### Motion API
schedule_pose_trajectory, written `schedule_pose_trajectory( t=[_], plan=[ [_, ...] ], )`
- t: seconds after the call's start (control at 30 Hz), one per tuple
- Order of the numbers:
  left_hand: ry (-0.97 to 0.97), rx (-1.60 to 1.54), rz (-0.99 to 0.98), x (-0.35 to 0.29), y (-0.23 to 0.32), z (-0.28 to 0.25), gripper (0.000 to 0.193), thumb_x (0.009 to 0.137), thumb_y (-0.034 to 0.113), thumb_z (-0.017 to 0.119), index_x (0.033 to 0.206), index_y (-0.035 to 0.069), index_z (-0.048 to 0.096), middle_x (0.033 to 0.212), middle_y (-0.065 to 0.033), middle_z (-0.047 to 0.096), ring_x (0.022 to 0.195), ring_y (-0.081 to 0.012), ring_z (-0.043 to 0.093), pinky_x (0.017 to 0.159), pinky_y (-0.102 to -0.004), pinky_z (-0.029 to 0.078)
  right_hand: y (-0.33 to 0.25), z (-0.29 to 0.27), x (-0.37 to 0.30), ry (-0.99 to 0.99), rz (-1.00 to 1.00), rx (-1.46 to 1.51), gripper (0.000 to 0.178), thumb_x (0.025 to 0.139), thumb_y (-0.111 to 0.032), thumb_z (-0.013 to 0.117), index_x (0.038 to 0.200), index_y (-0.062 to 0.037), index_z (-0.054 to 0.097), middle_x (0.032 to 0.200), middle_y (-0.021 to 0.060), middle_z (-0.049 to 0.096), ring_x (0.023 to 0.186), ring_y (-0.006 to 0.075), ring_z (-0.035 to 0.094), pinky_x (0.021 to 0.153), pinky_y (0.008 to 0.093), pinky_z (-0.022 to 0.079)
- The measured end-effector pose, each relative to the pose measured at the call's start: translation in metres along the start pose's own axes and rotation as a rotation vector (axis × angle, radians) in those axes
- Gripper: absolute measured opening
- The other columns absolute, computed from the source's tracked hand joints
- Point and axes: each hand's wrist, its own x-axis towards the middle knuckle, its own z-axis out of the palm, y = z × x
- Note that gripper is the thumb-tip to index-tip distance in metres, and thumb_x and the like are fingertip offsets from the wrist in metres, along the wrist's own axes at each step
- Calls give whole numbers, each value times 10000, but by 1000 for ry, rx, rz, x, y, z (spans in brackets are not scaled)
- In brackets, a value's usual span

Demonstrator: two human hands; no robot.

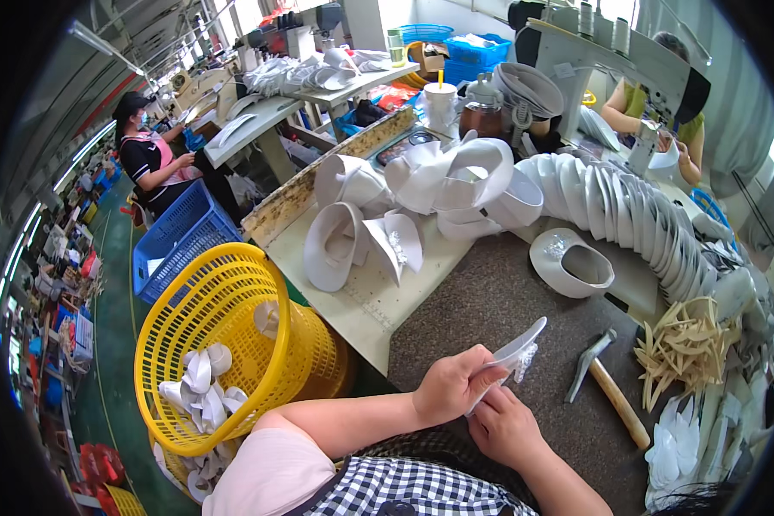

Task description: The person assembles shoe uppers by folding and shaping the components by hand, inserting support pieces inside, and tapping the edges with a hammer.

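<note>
Above the dark brown, speckled desk (439,301), just in front of the person's checked clothing, a thin, white, curved piece like a shoe upper (512,350) is slanting upward, its free tip pointing up and to the right. Clear, glittering trim (525,362) is standing out from its right-hand face. The left hand (456,383) is pinching the piece near its middle, its grip narrow, with the thumb lying along the side. Just below, the right hand (506,427) is curling its fingers at the lower end; I cannot tell whether that grip is pinching the edge or merely touching it.

Judging by its thinness, the piece is probably weighing little and flexing springily, with a smooth, somewhat slippery face. The raised trim is likely being the fragile part, so the plain side edges are offering the safer hold. Farther right, a metal hammer with a wooden handle (619,402) is lying beside a loose heap of tan strips (686,346).
</note>
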Motion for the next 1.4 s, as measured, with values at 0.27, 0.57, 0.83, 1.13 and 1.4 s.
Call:
schedule_pose_trajectory(
  t=[0.27, 0.57, 0.83, 1.13, 1.4],
  plan=[
    [74, 245, -40, 27, 4, -9, 198, 958, 249, 556, 940, 52, 551, 749, -155, 613, 646, -323, 622, 553, -369, 470, 19, 11, -9, 35, -110, -103, 353, 721, -67, 663, 1072, -75, 626, 934, 99, 591, 921, 295, 591, 819, 383, 515],
    [-59, 313, -26, 59, -20, -15, 199, 972, 259, 516, 904, 73, 501, 711, -161, 611, 665, -371, 612, 538, -423, 457, 68, -70, -65, 208, 607, -633, 515, 728, -25, 634, 1234, -13, 536, 1074, 133, 550, 1017, 322, 529, 905, 442, 423],
    [-100, 404, 28, 60, -25, -11, 168, 981, 225, 461, 928, 65, 470, 757, -172, 641, 695, -391, 618, 569, -479, 461, 26, -69, -38, 274, 316, -372, 317, 767, -31, 652, 1077, -64, 592, 783, 123, 580, 667, 326, 601, 576, 403, 486],
    [-119, 392, -29, 57, -16, -14, 210, 991, 257, 447, 889, 75, 467, 709, -179, 612, 682, -401, 608, 544, -485, 444, 8, -49, 10, 21, 497, -301, 170, 863, -169, 607, 946, -35, 544, 793, 110, 598, 627, 307, 622, 531, 396, 508],
    [-78, 408, -14, 54, -18, -16, 259, 997, 286, 441, 864, 64, 451, 678, -187, 592, 657, -409, 596, 540, -488, 438, 6, -45, 22, -1, 452, -307, 151, 865, -162, 598, 941, -38, 557, 772, 107, 597, 620, 289, 633, 521, 390, 516]
  ],
)
